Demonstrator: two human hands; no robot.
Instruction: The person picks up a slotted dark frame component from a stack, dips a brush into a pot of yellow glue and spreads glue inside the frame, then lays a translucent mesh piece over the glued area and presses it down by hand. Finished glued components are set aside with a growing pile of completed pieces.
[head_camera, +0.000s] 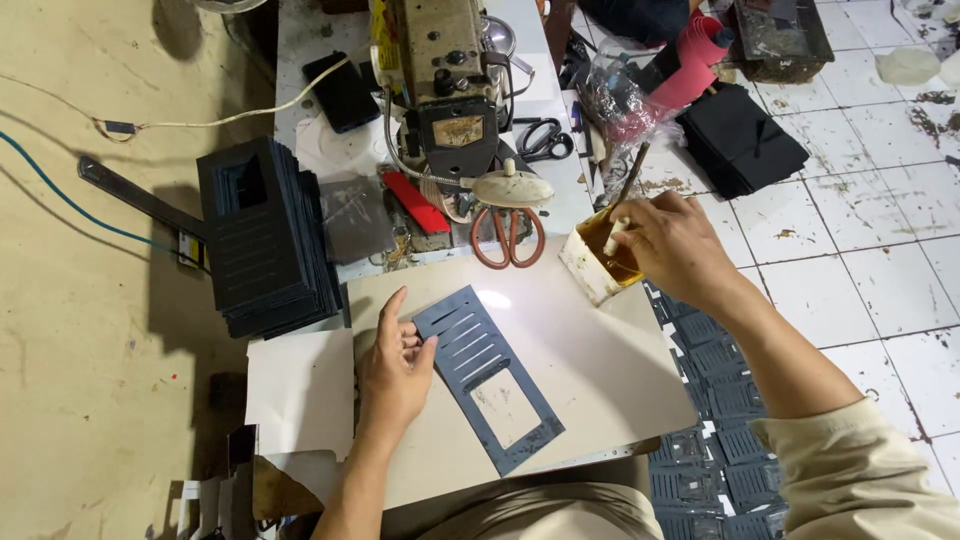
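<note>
From the head camera I saw my left hand (395, 365) lying open-fingered on the slotted dark panel (487, 375) mid-tabletop (600, 390). My right hand (668, 245) gripped a brush (628, 188) in the glue pot (598, 258) (far right edge); I judged wiping off excess wise.

A single head-worn camera looks steeply down from close above a work board (590, 370). It faces toward 12 o'clock, where a sewing machine (445, 80) stands. Bare floor shows at 9 o'clock, white tiles (880, 260) at 3 o'clock.
</note>
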